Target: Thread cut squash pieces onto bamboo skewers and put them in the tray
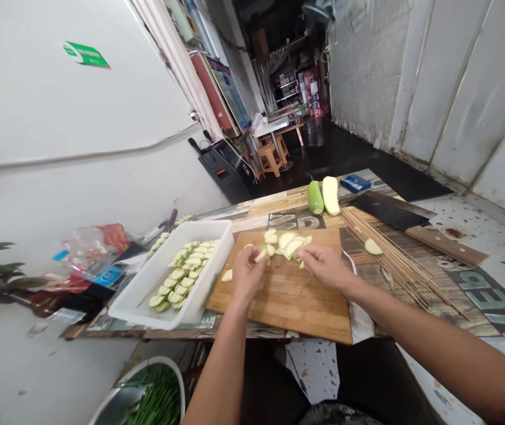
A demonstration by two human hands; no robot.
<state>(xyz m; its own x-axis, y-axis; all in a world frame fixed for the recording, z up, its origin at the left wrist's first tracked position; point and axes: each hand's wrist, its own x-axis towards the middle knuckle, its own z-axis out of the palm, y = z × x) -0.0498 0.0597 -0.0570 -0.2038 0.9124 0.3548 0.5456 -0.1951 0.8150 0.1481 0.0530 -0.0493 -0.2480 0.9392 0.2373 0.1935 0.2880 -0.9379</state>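
Observation:
My left hand [247, 273] hovers over the wooden cutting board [287, 301], its fingers pinched on a pale green vegetable slice [260, 255]. My right hand [323, 264] is closed at the edge of the pile of vegetable slices [288, 242] on the board's far side; what it grips is hidden under the fingers. A white tray [146, 289] to the left of the board holds several skewered slices [181, 276].
Two halves of a green squash [323, 196] lie beyond the board. A bundle of bamboo skewers [394, 260] and a cleaver [407, 221] lie to the right, with one loose slice [372, 246] on the skewers. A bowl of greens [155, 398] sits below the table.

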